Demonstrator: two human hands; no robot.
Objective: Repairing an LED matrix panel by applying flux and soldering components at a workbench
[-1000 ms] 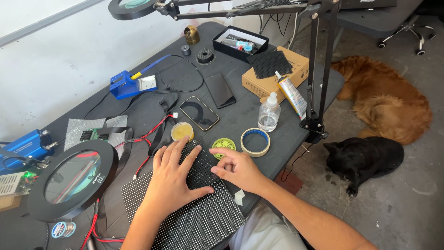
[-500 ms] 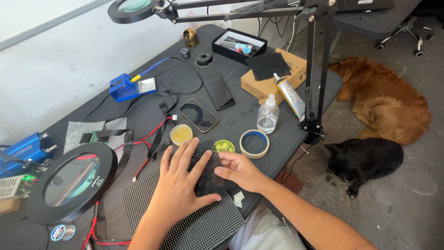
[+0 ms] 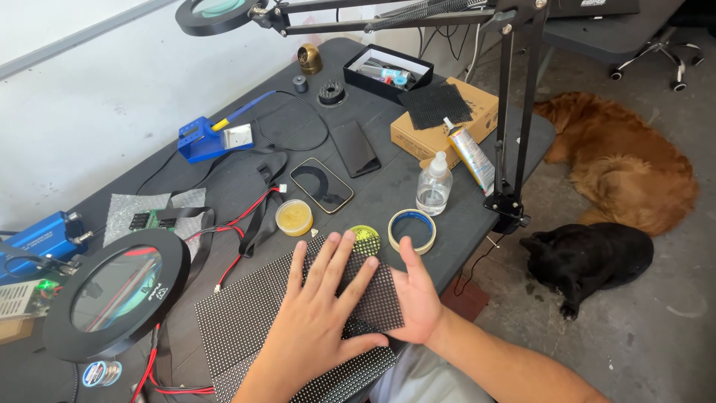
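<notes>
The left hand [image 3: 321, 313] lies flat, fingers spread apart, on top of a small black dotted panel [image 3: 373, 295], which itself lies over the near right corner of a larger dotted panel [image 3: 246, 313] at the near edge of the dark bench [image 3: 388, 186]. A second ago that small panel was not to be seen under the hand; the left palm pressed on the big panel alone, and the right hand reached forward with its fingertips near the green-filled tin [image 3: 365, 237]. Now the right hand [image 3: 418, 295] has drawn back and turned palm-up, its fingers slipped under the right edge of the small panel and thumb raised beside it, so the piece is sandwiched loosely between the two hands rather than gripped. To my eye the small panel is being seated or aligned on the larger one. The yellow-filled tin [image 3: 294, 216], the tape roll [image 3: 412, 230] and the clear bottle [image 3: 434, 185] stand where they were, just beyond the hands.
</notes>
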